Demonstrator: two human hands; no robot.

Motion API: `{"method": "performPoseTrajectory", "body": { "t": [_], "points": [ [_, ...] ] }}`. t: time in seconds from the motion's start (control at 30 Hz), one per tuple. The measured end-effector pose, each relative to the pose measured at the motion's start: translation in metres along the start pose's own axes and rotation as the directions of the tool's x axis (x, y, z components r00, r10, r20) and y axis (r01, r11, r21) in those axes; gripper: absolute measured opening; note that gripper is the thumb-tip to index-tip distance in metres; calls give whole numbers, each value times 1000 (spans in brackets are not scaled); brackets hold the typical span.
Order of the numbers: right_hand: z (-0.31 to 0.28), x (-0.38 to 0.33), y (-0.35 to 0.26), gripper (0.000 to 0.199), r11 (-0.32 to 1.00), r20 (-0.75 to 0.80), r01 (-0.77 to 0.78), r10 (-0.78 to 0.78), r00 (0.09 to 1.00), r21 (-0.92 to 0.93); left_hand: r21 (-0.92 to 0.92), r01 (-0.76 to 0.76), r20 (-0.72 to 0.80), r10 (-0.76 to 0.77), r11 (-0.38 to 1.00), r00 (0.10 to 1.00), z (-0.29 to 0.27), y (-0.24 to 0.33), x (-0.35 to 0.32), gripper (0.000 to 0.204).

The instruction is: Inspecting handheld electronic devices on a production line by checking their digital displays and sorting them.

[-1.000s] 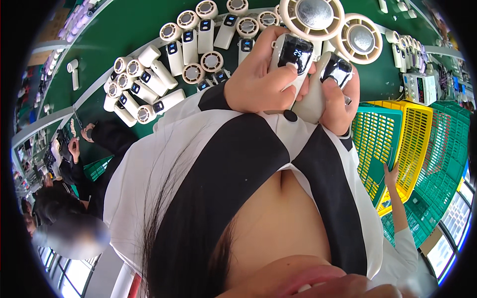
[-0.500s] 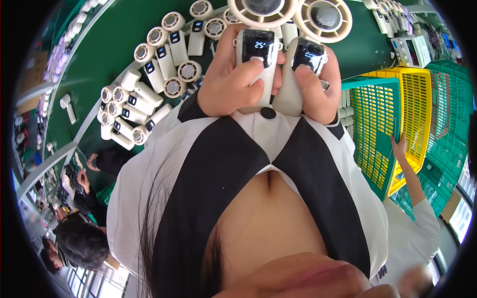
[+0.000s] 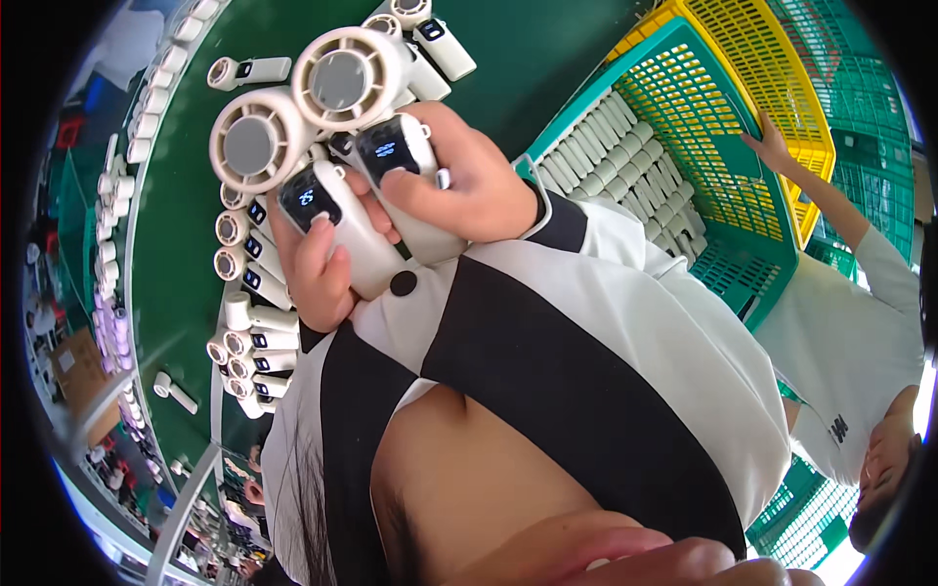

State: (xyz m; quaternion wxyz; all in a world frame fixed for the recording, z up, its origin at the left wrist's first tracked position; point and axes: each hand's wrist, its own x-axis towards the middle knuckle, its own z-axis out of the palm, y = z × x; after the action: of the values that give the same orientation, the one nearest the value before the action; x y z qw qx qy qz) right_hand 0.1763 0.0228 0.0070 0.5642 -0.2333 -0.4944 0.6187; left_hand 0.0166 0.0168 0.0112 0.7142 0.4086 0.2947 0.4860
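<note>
A green tabletop [image 3: 528, 39] is lying beyond. Left hand [image 3: 318, 273] and right hand [image 3: 459, 186] are each clasping a cream, round-headed fan [image 3: 303, 193], fingers curled.

The desk [image 3: 293, 34] is broad and dark green. Grey metal bars [image 3: 191, 503] meet its left border, and a brown cardboard box [image 3: 83, 386] sits beyond that side. Well to the desk's right, strong white light [image 3: 846, 565] glares.

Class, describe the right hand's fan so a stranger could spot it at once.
From the loaded green basket at upper right, go left to the right hand. It holds a fan with a lit display. Unlike the twin in the left hand, this one's round head sits higher and further right.
</note>
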Motion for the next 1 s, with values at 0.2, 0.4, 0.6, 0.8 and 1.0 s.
{"method": "performPoseTrajectory", "body": {
  "t": [0.2,0.4,0.6,0.8,1.0],
  "points": [
    [0,-1,-1,38,983,-50,-8,-1,999,-184,3,-22,9,22,1000,1000,-5,-3,1,61],
    [-6,-2,3,40,994,-81,-3,-6,997,-113,51,-19,-2,19,999,1000,-5,-5,4,60],
    [-2,-5,9,40,1000,-135,-5,7,991,12,1,-11,-126,11,1000,992,6,-7,1,60],
    [-9,-5,15,40,996,-107,-90,88,990,-9,-80,-124,-170,109,989,979,13,-10,3,55],
    [-6,2,17,39,984,1,-151,152,988,97,44,-202,-219,207,978,953,15,-8,-2,51]
  ]
}}
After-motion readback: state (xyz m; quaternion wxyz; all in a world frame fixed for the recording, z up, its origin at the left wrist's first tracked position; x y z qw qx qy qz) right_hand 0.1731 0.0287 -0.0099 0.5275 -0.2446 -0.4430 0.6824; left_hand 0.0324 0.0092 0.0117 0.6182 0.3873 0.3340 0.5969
